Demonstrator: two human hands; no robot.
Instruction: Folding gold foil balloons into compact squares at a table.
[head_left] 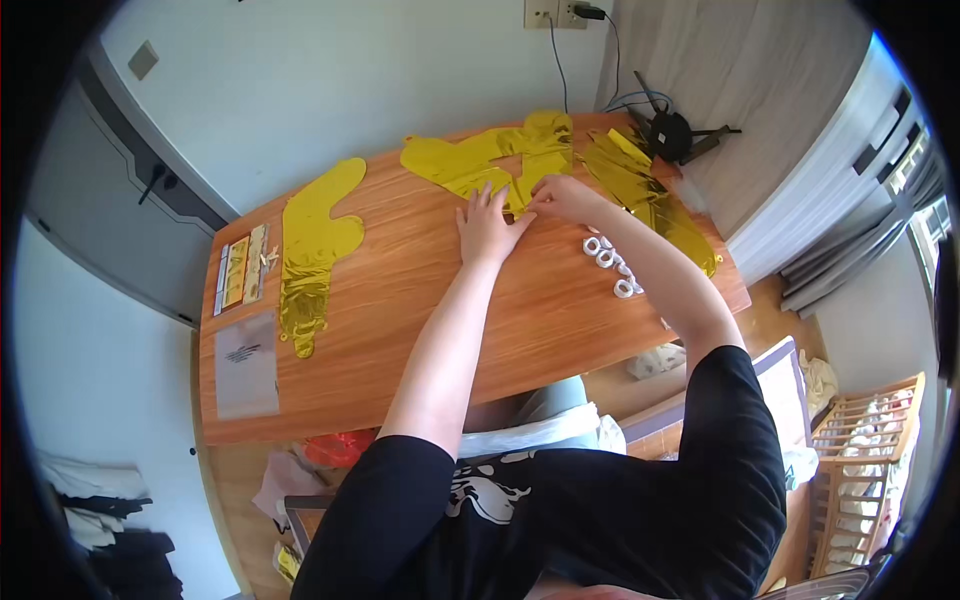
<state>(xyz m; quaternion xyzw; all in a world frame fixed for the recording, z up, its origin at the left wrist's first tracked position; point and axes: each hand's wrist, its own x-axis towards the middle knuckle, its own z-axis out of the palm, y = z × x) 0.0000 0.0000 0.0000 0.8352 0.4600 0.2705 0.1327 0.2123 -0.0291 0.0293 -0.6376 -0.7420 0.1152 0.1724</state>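
A flat, uninflated gold foil balloon [545, 150] lies bent across the far middle of the table. My left hand [487, 228] rests at its near edge, fingers spread and fingertips on the foil. Just to the right, my right hand [565, 199] has its fingers pinched together at the balloon's near end; the fingertips are partly hidden. On the left side lies another flat gold foil balloon [309, 238]. More crumpled gold foil [680, 222] stretches along the right end, partly behind my right forearm. Several small white rolls [605, 258] sit beneath that forearm.
The wooden table [400, 290] stands against the wall. At its left end are a printed package [238, 272] and a clear plastic sleeve [246, 370]. A black router [671, 135] with cables occupies the far right corner. A wooden crib [865, 450] stands at the right.
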